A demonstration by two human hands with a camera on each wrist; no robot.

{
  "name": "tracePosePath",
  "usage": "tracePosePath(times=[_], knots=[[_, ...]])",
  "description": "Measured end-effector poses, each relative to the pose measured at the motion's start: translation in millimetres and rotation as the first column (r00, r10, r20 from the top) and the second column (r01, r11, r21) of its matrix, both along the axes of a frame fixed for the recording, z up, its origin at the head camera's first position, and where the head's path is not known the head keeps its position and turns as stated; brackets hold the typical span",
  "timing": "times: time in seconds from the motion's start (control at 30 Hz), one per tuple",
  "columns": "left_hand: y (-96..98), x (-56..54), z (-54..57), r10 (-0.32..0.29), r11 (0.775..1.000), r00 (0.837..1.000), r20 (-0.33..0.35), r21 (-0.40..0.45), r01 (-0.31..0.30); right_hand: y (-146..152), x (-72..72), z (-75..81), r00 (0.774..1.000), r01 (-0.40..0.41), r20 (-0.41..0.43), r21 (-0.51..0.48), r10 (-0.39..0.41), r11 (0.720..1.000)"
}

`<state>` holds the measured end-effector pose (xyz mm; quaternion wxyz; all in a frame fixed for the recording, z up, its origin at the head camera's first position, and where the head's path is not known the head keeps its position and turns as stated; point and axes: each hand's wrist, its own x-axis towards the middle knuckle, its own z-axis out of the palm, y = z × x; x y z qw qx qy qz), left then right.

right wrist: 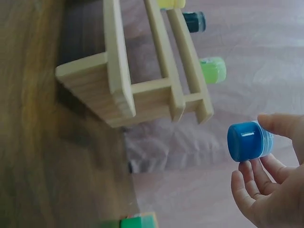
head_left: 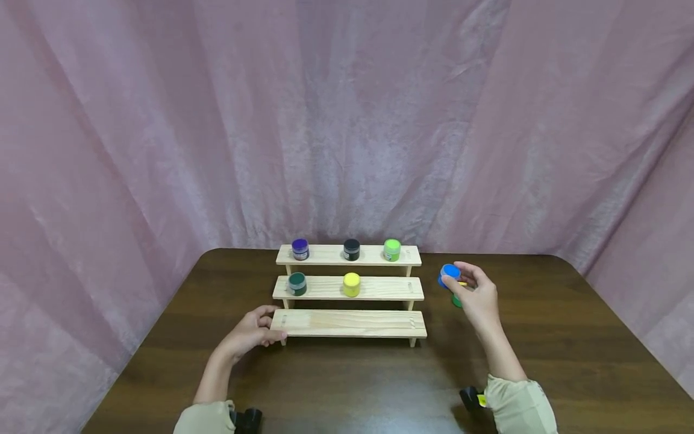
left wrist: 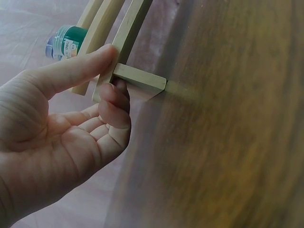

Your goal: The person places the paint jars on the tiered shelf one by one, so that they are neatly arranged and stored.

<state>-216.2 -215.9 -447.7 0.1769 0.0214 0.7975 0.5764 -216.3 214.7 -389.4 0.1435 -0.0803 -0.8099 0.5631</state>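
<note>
A three-step wooden display stand (head_left: 349,325) stands on the table. My left hand (head_left: 249,331) pinches the left end of its lowest step, thumb on top and fingers beneath. To the right of the stand, my right hand (head_left: 479,299) holds a small blue paint jar (right wrist: 244,141) between thumb and fingers, above the table. A purple jar (head_left: 300,249), a black jar (head_left: 351,249) and a light green jar (head_left: 392,250) sit along the top step. On the middle step are a dark green jar (head_left: 297,284) at the left and a yellow jar (head_left: 351,285) at the centre.
Beneath my right hand a green jar (head_left: 457,300) is on the table, partly hidden, with a bit of yellow-orange beside it. The brown wooden table (head_left: 347,386) has rounded far corners. Pink curtains (head_left: 347,120) hang right behind it.
</note>
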Motion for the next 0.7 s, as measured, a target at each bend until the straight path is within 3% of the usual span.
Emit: tracePosePath(times=[0.3, 0.7], knots=[[-1.6, 1.6, 1.7, 0.003, 1.0, 1.0, 0.012, -0.01, -0.002, -25.4, -1.7, 16.2, 1.0, -0.009, 0.002, -0.019, 0.009, 1.0], [-1.7, 2.1, 1.5, 0.0, 1.0, 1.0, 0.002, 0.006, 0.0, -45.0, -5.9, 20.6, 0.997, -0.066, -0.033, -0.065, 0.064, 0.996]])
